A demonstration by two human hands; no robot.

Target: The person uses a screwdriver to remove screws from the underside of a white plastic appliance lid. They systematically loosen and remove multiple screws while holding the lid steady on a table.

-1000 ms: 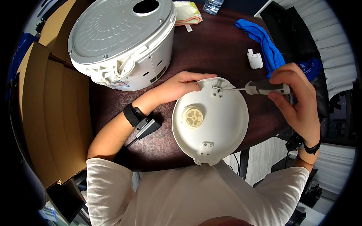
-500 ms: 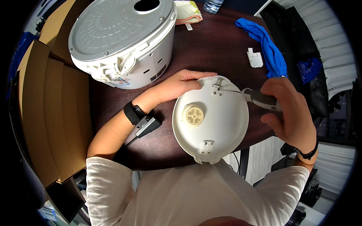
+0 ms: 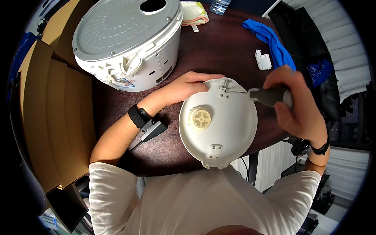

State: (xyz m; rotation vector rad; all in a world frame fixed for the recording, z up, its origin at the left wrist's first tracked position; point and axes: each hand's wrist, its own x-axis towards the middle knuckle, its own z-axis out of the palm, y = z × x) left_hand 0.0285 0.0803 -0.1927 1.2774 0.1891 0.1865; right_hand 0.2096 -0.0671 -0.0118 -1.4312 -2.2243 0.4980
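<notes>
Two grips: our left hand [image 3: 192,87] pinches white cover [image 3: 235,125] far-left, likely steadying it; right hand [image 3: 296,103] clasps screwdriver [image 3: 268,96].

A blue cloth [image 3: 270,39], a folded pale towel [image 3: 194,15] and a clear bottle [image 3: 219,6] sat on the dark bench [image 3: 223,49]; brown cardboard [image 3: 58,125] stood to the left.

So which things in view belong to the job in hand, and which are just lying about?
Job in hand:
round white cover, held by the left hand
screwdriver in the right hand, its shaft reaching toward the upper bracket
probably the white appliance and small white piece

Lying about:
long blue cloth
folded towel
clear bottle
</notes>
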